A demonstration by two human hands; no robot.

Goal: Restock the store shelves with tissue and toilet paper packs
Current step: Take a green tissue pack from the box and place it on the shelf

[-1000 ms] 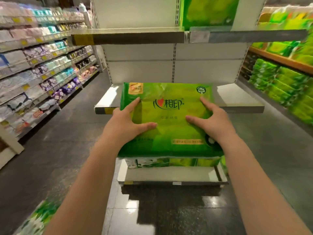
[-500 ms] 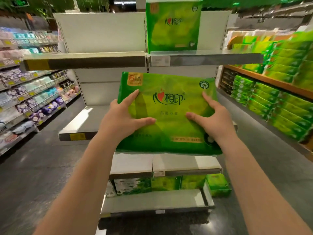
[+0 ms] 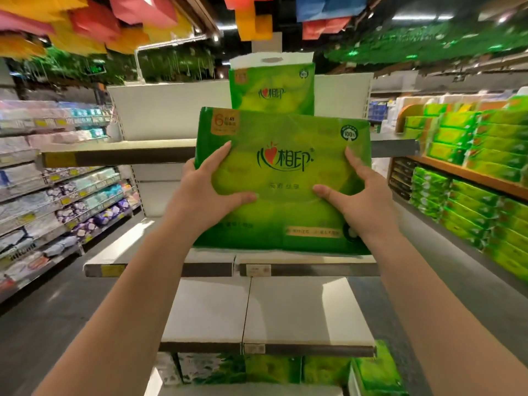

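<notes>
I hold a large green tissue pack (image 3: pixel 285 155) flat-on in front of me, raised to the height of the upper shelf (image 3: pixel 120 151). My left hand (image 3: pixel 204 192) grips its left edge, thumb across the front. My right hand (image 3: pixel 361 195) grips the right edge the same way. Behind it, a second green pack (image 3: pixel 271 87) of the same brand stands upright on the upper shelf. The held pack hides the shelf's middle.
Bare white shelves (image 3: pixel 285 310) step out below the pack, with more green packs (image 3: pixel 271 370) at the bottom level. Stocked aisles run along the left (image 3: pixel 57 195) and green packs fill the right shelving (image 3: pixel 471 190). Dark floor lies on both sides.
Both hands have lifted the green pack from the lower shelf level up toward the upper shelf. My view has tilted upward, bringing the ceiling decorations into sight.
</notes>
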